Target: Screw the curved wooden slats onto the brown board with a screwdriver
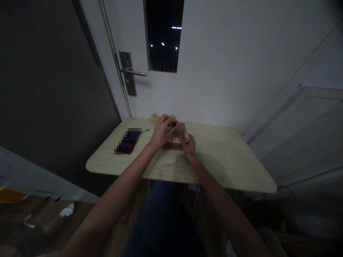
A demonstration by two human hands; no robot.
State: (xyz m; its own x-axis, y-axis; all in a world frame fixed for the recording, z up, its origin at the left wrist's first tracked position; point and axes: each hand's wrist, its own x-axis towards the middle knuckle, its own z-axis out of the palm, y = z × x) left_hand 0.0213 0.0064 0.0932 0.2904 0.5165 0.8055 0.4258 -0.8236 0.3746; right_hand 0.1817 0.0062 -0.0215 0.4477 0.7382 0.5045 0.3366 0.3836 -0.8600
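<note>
A small wooden assembly (174,144) of flat layered pieces sits at the middle of the table, partly covered by my hands. My left hand (161,131) reaches over it from the left, its thumb and fingers closed around a small black piece (174,124). Behind that piece stands a brownish wooden block (180,127). At the assembly's right side, my right hand (189,144) is closed, with a small pale wooden piece (187,136) between its fingers. Fine details of the parts are too small and dim to make out.
The pale table (225,157) stands against a white door with a metal handle (134,72). On the left lie a phone (130,141) and a thin metallic tool (145,131). Wooden strips (154,117) lie behind my left hand. Crumpled white paper (66,210) is on the floor.
</note>
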